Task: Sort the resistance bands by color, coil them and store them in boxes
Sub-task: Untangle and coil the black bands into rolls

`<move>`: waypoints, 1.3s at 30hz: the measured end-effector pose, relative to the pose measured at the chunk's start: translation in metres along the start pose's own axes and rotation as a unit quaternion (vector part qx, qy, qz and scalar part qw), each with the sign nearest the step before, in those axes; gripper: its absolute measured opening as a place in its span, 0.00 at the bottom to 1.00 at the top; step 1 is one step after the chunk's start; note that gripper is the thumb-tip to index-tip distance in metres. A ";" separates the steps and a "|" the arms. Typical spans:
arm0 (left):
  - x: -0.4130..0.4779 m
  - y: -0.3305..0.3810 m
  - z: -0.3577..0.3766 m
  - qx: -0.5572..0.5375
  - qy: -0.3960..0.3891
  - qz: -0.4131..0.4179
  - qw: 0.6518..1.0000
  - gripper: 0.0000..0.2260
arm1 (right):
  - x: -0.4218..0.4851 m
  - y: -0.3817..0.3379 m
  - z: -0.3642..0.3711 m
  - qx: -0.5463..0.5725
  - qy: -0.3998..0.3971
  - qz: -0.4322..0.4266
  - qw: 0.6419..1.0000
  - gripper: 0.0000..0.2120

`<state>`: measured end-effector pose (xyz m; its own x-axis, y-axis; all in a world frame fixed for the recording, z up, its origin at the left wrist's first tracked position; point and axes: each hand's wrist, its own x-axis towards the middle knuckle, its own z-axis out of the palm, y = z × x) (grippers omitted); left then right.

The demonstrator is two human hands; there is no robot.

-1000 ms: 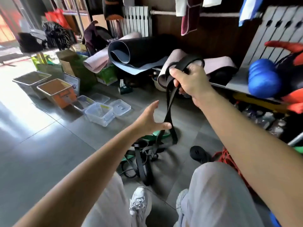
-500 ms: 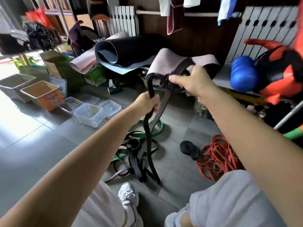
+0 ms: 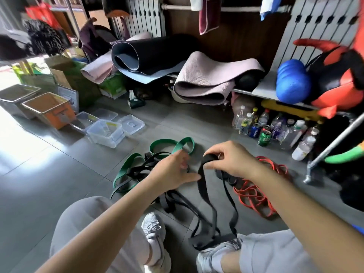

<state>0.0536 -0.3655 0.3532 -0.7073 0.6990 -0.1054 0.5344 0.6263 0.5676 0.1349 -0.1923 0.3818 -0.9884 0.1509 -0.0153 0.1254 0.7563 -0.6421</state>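
Currently right hand (image 3: 230, 161) pinches black band (image 3: 202, 184) mid-frame; left hand (image 3: 173, 171), blurred, seems open. Risk: trailing loops snag lower-frame shoe (image 3: 211, 257), spoiling coil.

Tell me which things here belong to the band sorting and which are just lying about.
Job: black flat resistance band pinched in the right hand; green flat bands; thin red bands; clear plastic boxes.
Lying about: rolled pinkish yoga mat; plastic bottles and cans; blue ribbed roller.
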 end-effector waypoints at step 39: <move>-0.054 0.030 0.019 0.139 -0.041 0.114 0.983 0.15 | -0.077 0.021 0.054 0.178 -0.003 -0.007 0.984 0.07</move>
<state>0.1167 -0.3776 0.3606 -0.5216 0.8500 -0.0734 0.7884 0.5131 0.3393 0.2093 -0.2227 0.3285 -0.9904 0.1377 -0.0080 0.0748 0.4869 -0.8702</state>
